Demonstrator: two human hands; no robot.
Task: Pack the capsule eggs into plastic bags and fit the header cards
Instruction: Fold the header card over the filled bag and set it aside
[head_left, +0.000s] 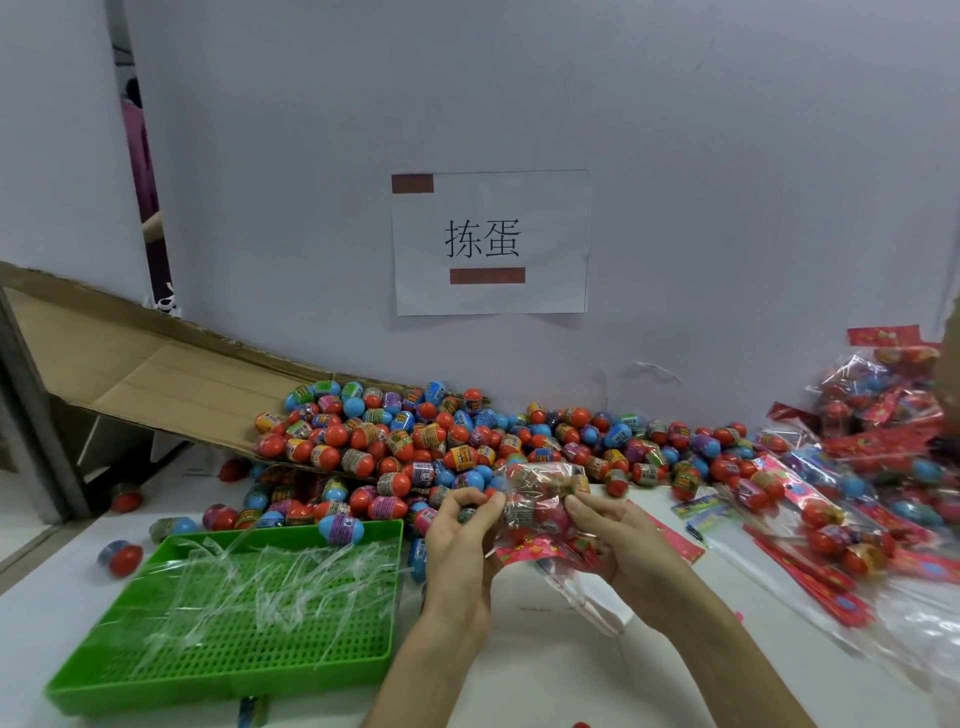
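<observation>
A clear plastic bag (537, 499) holding several capsule eggs is held up over the table between both hands. My left hand (460, 535) pinches its left side with curled fingers. My right hand (618, 535) grips the right side, thumb on top. A pink-red header card (530, 551) hangs at the bag's lower end between my hands. Behind the bag lies a big heap of loose capsule eggs (441, 441), mostly red and blue, spilling from a cardboard chute.
A green perforated tray (156, 670) with clear plastic strips sits at the front left. The cardboard chute (156, 379) slopes down from the left. Finished bags with red header cards (883, 441) pile up at the right. Stray eggs (120, 557) lie at the left.
</observation>
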